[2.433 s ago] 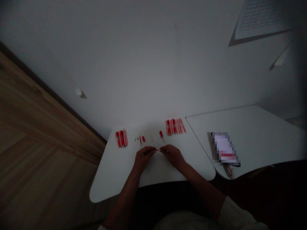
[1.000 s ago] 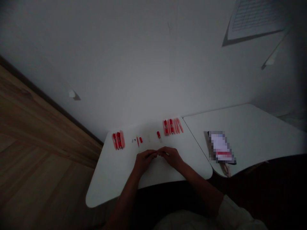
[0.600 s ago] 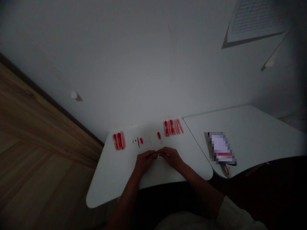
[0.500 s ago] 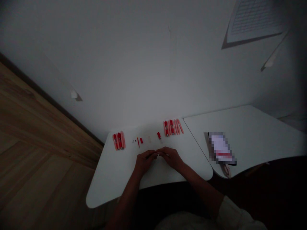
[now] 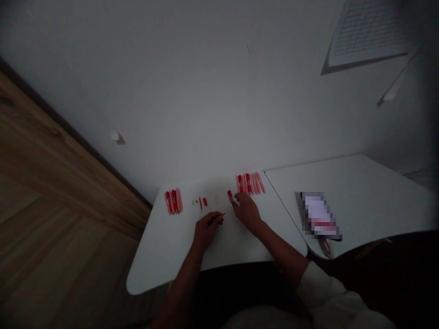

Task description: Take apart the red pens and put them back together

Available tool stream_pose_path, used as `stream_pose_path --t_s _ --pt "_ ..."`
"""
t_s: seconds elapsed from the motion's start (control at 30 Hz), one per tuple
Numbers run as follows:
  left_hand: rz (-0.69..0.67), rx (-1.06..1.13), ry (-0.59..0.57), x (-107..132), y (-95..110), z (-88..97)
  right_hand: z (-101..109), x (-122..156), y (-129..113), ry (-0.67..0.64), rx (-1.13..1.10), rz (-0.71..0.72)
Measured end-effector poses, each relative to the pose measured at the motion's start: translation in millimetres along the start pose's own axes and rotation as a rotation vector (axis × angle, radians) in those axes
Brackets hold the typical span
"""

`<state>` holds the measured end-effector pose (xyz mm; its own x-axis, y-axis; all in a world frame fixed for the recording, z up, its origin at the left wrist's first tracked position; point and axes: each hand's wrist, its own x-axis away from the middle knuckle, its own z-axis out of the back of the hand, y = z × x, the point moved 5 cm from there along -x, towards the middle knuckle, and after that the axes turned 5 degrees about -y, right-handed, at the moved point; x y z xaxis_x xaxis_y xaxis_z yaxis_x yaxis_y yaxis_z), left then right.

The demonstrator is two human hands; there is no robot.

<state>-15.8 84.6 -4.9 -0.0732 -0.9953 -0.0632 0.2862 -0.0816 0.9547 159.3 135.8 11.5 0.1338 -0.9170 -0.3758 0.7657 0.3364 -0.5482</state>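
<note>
My left hand (image 5: 208, 227) is closed, pinching a thin red pen refill (image 5: 222, 214) whose tip sticks out to the right. My right hand (image 5: 247, 211) reaches over the table, thumb and forefinger slightly apart at the lower end of a short red pen part (image 5: 230, 195). Any small thing under those fingertips is too dim to make out. Beyond my left hand lie a thin red-orange stick (image 5: 200, 203), a short red piece (image 5: 205, 201) and tiny dark parts (image 5: 195, 202). A faint pale piece (image 5: 216, 199) lies between the two groups.
Red and pink pens (image 5: 174, 201) lie in a row at the table's left back. More pens and pink barrels (image 5: 250, 183) line the back right. A pixelated tablet or phone (image 5: 320, 214) lies on the adjoining table (image 5: 370, 192). The wall (image 5: 192, 114) stands directly behind.
My hands have come apart. The right one has moved forward to the short red pen part; the left stays near its place, the red refill now showing. The view has shifted slightly.
</note>
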Motion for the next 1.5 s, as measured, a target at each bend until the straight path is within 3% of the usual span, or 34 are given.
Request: stream_pose_path --t_s 0.23,0.67,0.93,1.1,1.3,1.5 --pt "-0.008 -0.021 -0.007 1 4 0.7 -19 -19 2 -0.106 0.093 -0.060" --pt "-0.013 -0.032 -0.020 1 5 1.4 -24 -3 14 -0.138 0.034 -0.006" --pt "-0.004 0.047 0.029 -1 0 2.7 -10 12 26 -0.015 -0.458 -0.006" --pt "-0.010 0.059 0.065 -2 -1 3.7 -17 17 33 -0.098 -0.778 -0.175" --pt "-0.083 -0.002 0.085 -1 3 6.6 -18 20 23 -0.163 -1.360 -0.301" --pt "-0.134 -0.119 0.105 0 8 10.4 -16 25 14 -0.211 -1.491 -0.320"
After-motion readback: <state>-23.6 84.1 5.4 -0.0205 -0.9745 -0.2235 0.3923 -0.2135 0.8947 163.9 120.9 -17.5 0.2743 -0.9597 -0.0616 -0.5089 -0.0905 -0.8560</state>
